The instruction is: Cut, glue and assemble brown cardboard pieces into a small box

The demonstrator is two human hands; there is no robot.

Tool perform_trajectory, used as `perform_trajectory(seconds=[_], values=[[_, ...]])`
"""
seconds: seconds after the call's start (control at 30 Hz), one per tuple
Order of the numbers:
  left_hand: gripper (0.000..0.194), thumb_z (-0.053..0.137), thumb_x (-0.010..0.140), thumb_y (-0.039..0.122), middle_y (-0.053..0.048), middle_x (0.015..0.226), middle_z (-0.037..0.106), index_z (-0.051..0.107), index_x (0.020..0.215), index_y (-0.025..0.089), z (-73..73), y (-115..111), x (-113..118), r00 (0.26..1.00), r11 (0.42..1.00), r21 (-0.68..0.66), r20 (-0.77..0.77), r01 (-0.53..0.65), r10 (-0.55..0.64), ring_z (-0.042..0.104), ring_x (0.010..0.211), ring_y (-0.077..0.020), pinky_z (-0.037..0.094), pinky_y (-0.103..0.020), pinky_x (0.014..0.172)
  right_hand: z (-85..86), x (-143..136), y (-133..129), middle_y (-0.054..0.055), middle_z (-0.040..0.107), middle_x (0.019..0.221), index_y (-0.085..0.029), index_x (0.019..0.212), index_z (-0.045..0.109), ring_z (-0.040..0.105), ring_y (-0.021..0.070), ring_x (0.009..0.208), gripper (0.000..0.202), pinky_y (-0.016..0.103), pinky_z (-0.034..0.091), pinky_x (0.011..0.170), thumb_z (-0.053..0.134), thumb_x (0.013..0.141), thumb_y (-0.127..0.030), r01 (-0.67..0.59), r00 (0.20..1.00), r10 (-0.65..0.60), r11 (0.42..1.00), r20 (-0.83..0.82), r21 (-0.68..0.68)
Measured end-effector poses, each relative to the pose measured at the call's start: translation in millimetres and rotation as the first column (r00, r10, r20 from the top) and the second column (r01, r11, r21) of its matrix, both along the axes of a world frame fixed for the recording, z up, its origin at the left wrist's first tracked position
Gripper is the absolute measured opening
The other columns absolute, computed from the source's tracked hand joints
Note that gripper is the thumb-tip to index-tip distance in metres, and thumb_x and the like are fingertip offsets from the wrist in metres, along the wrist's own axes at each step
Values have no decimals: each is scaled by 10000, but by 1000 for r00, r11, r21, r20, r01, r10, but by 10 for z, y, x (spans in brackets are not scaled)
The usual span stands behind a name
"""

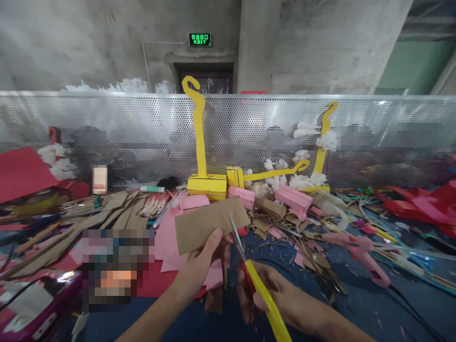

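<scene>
My left hand [210, 254] grips the lower edge of a brown cardboard piece [203, 225], its thumb on the face towards me. In my right hand [265, 289] is a pair of scissors [255, 270] with yellow and red handles. The blades point up and away, and their tips lie at the right part of the cardboard. Whether the blades have cut into it, I cannot tell. Pink sheets [167, 237] and a red sheet [153, 280] lie under and left of my left hand.
Yellow paper shapes [201, 142] with hooked necks stand behind, by a perforated metal screen [149, 118]. Pink boxes [294, 199] sit before them. A pink glue gun [366, 256] with a cable lies right. Cardboard strips [121, 209] and a purple device [46, 304] are left.
</scene>
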State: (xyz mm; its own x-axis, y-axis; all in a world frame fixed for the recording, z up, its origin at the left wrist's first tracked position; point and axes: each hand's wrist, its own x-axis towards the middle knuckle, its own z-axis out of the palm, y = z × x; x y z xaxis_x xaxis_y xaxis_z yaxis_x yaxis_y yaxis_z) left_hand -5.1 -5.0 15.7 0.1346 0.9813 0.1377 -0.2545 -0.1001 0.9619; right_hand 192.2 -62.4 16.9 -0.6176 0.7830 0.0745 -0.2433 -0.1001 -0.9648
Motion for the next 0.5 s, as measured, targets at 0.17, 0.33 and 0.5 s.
perform_trajectory(seconds=[0.17, 0.33, 0.5], values=[[371, 701, 832, 539, -76, 668, 712, 760, 876, 175, -13, 11, 11, 999, 1000, -2, 11, 30, -30, 669, 687, -244, 548, -340, 671, 20, 9, -2, -13, 613, 807, -195, 966, 532, 613, 120, 674, 550, 232, 468, 655, 834, 717, -580, -6, 1000, 6, 1000, 13, 6], [388, 692, 831, 557, -80, 639, 703, 762, 839, 175, 41, -18, 21, 995, 994, -34, 16, 99, -99, 651, 627, -243, 540, -356, 647, -29, 27, -18, -7, 625, 795, -191, 975, 536, 618, 119, 634, 572, 231, 492, 622, 821, 710, -610, 9, 999, -10, 999, 36, 30], [412, 663, 848, 568, -61, 597, 671, 761, 850, 168, 122, -82, 61, 988, 989, -5, 34, 148, -148, 619, 579, -208, 535, -330, 647, -114, 7, -46, -20, 619, 729, -198, 961, 500, 595, 100, 545, 553, 212, 495, 539, 739, 771, -659, 111, 989, -120, 988, 82, 109]])
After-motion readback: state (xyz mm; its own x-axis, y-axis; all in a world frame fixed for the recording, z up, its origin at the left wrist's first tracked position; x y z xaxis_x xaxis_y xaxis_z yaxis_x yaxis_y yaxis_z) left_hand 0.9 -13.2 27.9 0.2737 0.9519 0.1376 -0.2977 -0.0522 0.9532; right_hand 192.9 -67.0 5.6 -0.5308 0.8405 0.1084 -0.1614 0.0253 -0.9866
